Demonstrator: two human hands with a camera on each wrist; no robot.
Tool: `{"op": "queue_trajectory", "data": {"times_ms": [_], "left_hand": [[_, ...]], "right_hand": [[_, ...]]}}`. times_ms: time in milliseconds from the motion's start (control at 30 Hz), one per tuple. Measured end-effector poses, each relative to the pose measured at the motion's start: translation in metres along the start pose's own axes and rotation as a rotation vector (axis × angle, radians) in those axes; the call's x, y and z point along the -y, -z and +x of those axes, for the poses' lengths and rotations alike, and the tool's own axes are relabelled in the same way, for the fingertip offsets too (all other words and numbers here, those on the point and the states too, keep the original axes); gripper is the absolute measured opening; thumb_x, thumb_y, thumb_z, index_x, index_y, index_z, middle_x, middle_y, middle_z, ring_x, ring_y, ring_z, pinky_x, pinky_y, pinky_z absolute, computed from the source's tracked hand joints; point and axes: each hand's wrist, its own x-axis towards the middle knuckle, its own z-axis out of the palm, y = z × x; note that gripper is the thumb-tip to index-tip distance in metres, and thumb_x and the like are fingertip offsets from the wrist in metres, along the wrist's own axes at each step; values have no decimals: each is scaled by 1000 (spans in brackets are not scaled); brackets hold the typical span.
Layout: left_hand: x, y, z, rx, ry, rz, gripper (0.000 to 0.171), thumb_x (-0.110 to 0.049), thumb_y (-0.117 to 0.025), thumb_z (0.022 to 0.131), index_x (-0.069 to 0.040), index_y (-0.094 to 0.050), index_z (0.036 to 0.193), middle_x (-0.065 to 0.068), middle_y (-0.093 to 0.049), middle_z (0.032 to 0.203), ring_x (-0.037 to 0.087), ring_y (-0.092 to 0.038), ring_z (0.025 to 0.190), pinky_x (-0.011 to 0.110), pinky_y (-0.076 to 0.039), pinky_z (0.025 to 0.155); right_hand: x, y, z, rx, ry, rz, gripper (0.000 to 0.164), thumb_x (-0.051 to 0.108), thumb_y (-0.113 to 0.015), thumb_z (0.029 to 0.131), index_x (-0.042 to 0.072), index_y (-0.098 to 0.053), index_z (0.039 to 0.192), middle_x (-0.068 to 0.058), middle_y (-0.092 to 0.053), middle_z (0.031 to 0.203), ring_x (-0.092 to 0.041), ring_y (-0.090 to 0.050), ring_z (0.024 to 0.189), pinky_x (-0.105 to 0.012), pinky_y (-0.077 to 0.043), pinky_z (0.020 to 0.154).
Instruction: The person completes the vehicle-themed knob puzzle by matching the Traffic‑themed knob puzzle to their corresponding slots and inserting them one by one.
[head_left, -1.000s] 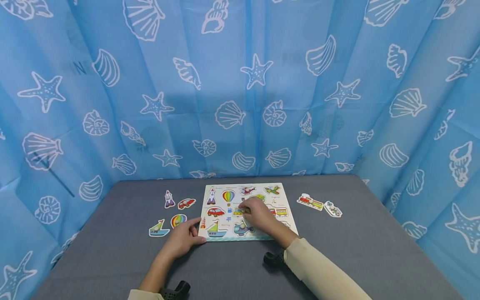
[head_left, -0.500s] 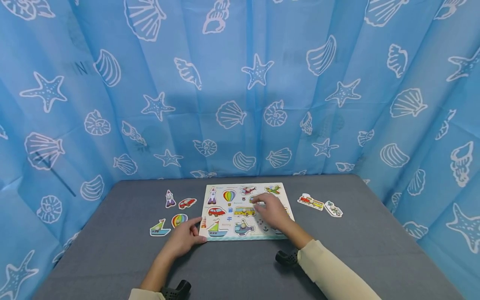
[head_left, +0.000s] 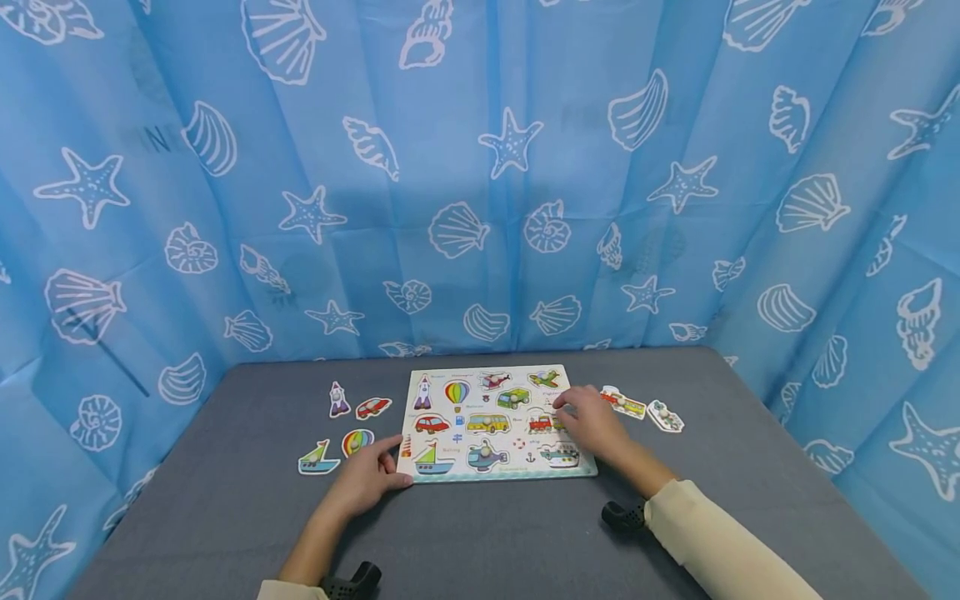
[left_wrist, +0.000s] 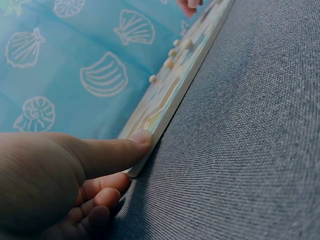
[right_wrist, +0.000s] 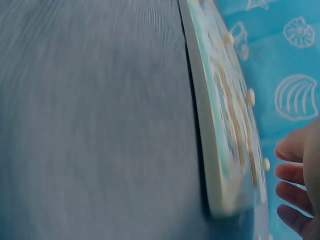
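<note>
So the board point(head_left: 510, 477) lies flat on the desk point(head_left: 465, 542), and the left hand point(head_left: 365, 477) has its grip pinched on the near left corner, thumb on top. Right hand point(head_left: 596, 425) hovers over the right edge, grip relaxed, fingers slightly bent, loose train point(head_left: 628, 406) just beside it.

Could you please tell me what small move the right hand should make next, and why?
Probably reach slightly outward with the right hand and pinch the loose train: that hand appears empty, the train lies just beside it, and the board shows a matching train picture. The left hand grips the board's corner.
</note>
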Motion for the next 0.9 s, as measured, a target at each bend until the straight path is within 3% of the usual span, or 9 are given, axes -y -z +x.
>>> {"op": "queue_trajectory", "data": {"times_ms": [167,467,900], "left_hand": [[-1,1,-1,-8,-7,4,66,-12,-82,77,3,-54,134,-1,-49,71,15,-44,61,27,-33,55],[-1,0,-1,-2,-6,3,66,-13,-83,77,3,-54,134,-1,-49,71,15,-44,61,27,-32,55],[1,-1,0,-5,-13,-4,66,-12,-82,78,2,-53,136,0,-50,70,16,-46,60,26,-33,54]], "right_hand": [[-17,10,-3,-33,54,-131,7,5,-71,84,4,-72,90,-10,-68,96,-31,-58,92,-48,-44,81],[-43,23,-6,-31,58,-271,11,15,-74,85,6,-72,90,-11,-68,95,-33,-59,91,-51,-44,80],[-69,38,-9,3,-116,-408,20,17,-71,86,0,-69,96,-20,-65,101,-43,-55,97,-58,-41,78]]}}
